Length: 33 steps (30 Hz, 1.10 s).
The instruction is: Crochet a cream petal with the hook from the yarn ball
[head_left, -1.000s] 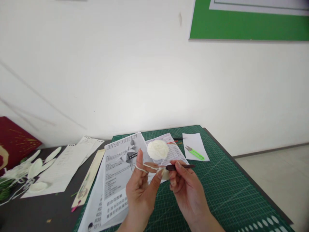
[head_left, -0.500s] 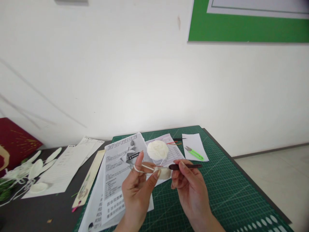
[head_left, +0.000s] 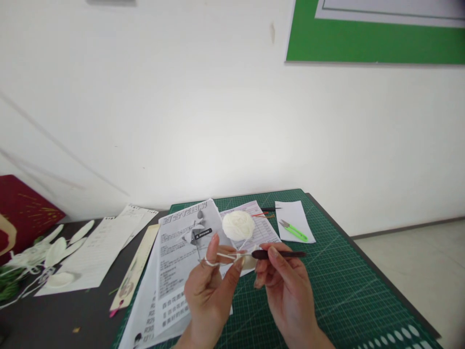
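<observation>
A small cream crocheted piece (head_left: 249,262) is pinched in my left hand (head_left: 212,295), and white yarn loops round the raised index finger. My right hand (head_left: 288,291) grips a dark-handled crochet hook (head_left: 278,254) whose thin metal shaft points left and meets the yarn at the piece. The hook's tip is too small to make out. Just behind the hands, a ball of cream yarn (head_left: 238,225) rests on printed paper, and a strand runs down from it towards the piece.
Printed sheets (head_left: 174,271) lie on a green cutting mat (head_left: 341,271). Green thread snips (head_left: 294,230) rest on white paper (head_left: 290,211) at the right. At the left are a bookmark (head_left: 136,266), cream crocheted petals (head_left: 60,279) and a dark red object (head_left: 27,208).
The hook has shifted slightly left, and its handle lies closer to my left fingertips. More of the crocheted piece is covered by my right fingers. The view has moved slightly.
</observation>
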Each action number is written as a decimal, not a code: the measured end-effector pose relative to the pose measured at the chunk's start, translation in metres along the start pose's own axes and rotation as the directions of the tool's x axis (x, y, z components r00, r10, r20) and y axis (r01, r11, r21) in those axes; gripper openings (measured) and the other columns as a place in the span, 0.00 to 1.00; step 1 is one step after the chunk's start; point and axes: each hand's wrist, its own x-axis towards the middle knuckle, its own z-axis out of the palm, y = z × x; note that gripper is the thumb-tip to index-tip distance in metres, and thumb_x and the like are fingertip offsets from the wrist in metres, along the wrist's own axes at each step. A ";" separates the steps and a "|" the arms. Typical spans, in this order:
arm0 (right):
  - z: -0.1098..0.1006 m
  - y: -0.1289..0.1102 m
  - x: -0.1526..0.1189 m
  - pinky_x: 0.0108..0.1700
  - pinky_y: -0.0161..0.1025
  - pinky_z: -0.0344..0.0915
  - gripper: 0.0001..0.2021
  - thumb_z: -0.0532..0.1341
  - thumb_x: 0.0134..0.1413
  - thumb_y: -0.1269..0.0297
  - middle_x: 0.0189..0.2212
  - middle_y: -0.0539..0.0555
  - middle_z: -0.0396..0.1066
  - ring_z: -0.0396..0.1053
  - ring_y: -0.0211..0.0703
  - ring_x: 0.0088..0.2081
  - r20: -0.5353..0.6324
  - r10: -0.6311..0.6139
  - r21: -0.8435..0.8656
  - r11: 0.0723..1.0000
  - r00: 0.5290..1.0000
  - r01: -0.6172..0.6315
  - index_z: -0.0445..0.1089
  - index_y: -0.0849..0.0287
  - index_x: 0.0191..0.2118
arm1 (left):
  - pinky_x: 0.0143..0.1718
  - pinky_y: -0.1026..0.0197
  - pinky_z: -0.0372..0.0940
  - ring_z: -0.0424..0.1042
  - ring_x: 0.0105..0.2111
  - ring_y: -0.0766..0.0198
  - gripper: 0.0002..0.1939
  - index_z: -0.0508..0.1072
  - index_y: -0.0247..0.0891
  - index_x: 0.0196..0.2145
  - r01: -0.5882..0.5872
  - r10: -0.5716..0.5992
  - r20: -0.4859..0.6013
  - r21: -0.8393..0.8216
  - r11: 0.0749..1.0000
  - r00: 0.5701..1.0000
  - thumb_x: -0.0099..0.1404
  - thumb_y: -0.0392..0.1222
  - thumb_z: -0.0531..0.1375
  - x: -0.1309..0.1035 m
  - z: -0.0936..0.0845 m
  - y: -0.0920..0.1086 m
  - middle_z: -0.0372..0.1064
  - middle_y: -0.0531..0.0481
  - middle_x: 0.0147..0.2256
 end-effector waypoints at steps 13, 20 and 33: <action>0.000 0.009 -0.006 0.22 0.26 0.68 0.06 0.68 0.49 0.64 0.20 0.51 0.74 0.70 0.33 0.18 -0.008 -0.057 0.018 0.998 0.998 0.057 0.76 0.60 0.33 | 0.36 0.65 0.70 0.74 0.32 0.66 0.37 0.60 0.55 0.60 0.320 -0.348 -0.060 -0.271 0.908 0.936 0.57 0.30 0.66 0.003 0.012 0.013 0.76 0.54 0.27; -0.002 0.001 -0.006 0.22 0.30 0.70 0.05 0.66 0.52 0.65 0.22 0.53 0.76 0.72 0.37 0.19 0.067 -0.143 -0.141 0.978 0.988 0.151 0.76 0.60 0.35 | 0.38 0.65 0.69 0.73 0.31 0.67 0.38 0.62 0.53 0.59 0.337 -0.382 -0.127 -0.280 0.899 0.915 0.55 0.30 0.67 0.003 0.017 0.018 0.74 0.57 0.25; -0.012 0.002 -0.014 0.34 0.38 0.75 0.23 0.59 0.52 0.81 0.38 0.56 0.77 0.76 0.45 0.36 0.580 -0.460 -0.563 0.370 0.672 0.739 0.69 0.53 0.52 | 0.44 0.63 0.67 0.74 0.32 0.68 0.37 0.63 0.55 0.59 0.192 -0.202 -0.084 -0.111 0.975 0.976 0.57 0.27 0.65 0.000 0.011 0.008 0.77 0.56 0.30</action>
